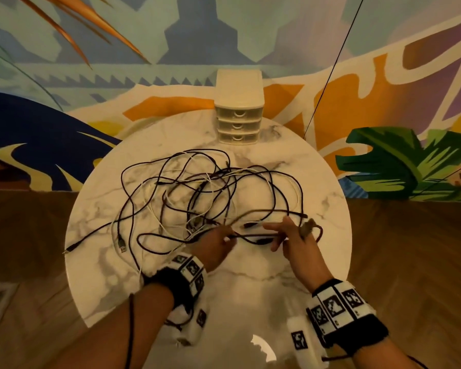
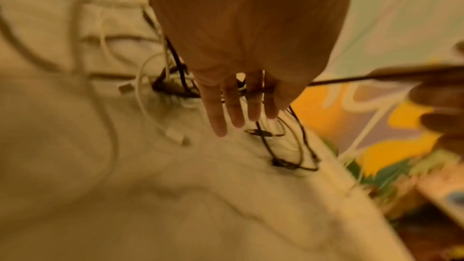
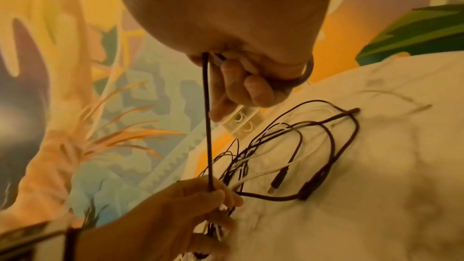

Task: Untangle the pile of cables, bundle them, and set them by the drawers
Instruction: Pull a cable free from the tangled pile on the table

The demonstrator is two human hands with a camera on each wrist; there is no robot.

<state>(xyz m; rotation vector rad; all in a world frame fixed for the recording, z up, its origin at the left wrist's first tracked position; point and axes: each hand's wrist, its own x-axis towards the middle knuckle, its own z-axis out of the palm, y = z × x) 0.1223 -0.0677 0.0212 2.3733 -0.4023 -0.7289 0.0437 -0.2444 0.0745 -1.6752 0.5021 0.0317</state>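
Note:
A tangle of dark and white cables [image 1: 197, 187] sprawls over the middle of the round marble table [image 1: 250, 288]. A small cream set of drawers [image 1: 238, 113] stands at the far edge. My left hand [image 1: 218, 241] grips a bunch of strands at the near side of the pile, fingers pointing down [image 2: 241, 106]. My right hand [image 1: 285, 235] has its fingers [image 3: 238, 78] curled round one dark cable [image 3: 208, 126], with a loop of it passing behind the hand. That cable runs taut between both hands [image 1: 250, 237].
Two loose plugs [image 1: 121, 246] lie near the table's left edge, one strand reaching the rim [image 1: 69, 247]. A thin black cord [image 1: 330, 75] hangs against the painted wall right of the drawers. Wooden floor surrounds the table.

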